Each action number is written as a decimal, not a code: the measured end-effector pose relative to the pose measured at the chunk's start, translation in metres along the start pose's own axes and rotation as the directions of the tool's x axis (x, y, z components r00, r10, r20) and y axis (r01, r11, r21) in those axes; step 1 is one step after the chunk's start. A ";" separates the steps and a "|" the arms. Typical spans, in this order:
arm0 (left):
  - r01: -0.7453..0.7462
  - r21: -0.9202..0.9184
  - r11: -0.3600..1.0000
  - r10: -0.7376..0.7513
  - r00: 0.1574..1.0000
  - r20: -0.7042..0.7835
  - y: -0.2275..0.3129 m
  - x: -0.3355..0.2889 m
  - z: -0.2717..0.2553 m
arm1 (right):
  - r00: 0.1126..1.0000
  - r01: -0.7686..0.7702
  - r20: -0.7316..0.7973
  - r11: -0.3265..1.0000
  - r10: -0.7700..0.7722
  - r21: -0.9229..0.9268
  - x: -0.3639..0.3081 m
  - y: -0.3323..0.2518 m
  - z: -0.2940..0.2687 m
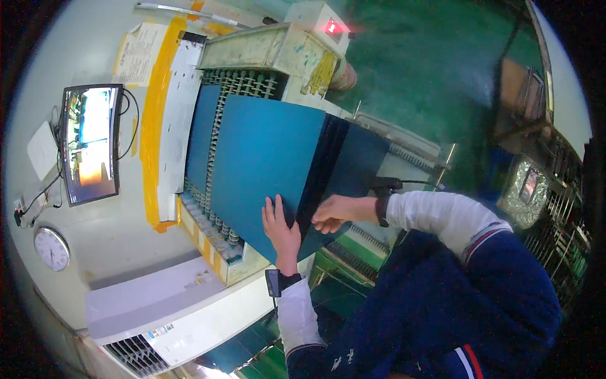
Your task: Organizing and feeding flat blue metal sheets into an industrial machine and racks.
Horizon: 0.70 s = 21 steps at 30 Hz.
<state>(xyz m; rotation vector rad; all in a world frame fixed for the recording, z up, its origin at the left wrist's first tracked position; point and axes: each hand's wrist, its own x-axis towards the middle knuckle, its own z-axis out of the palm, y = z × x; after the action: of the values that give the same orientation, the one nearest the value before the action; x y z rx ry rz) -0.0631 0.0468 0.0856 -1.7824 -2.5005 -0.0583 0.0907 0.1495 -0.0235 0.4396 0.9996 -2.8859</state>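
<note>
A large blue panel (262,151) lies over the rollers, its near side bordered by a thick dark edge that looks like several stacked sheets. My left hand (281,232) rests on the lower part of this panel, fingers stretched out and apart. Beside it, at the dark edge, is my right hand (334,213) with its fingers curled together; whatever they may grip is hidden. To the right of that edge a darker blue panel (363,158) slopes away. Another blue panel (203,132) sits farther in on the rollers.
A roller conveyor (243,83) runs under a pale machine housing (252,47). A red lit display (333,27) shows on a box at the top. On the left wall are a monitor (93,145) and a round clock (52,249). A white appliance with a grille (189,322) stands below.
</note>
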 end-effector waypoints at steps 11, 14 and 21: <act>-0.019 -0.033 0.999 0.018 1.000 -0.017 -0.016 0.011 0.009 | 0.981 -0.138 -0.161 0.977 0.112 -0.161 -0.081 0.077 -0.061; -0.032 -0.033 0.999 0.032 0.999 -0.019 -0.020 0.016 0.009 | 0.975 -0.159 -0.171 0.983 0.142 -0.092 -0.080 0.112 -0.098; -0.109 -0.041 0.993 0.105 0.991 -0.080 -0.034 0.027 0.012 | 0.948 -0.125 -0.285 0.989 0.141 0.076 -0.110 0.161 -0.149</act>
<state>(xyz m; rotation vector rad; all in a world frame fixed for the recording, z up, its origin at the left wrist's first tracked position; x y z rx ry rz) -0.1041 0.0622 0.0763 -1.8899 -2.3648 -0.1760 0.2565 0.1091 -0.2001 0.9199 0.8811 -2.7858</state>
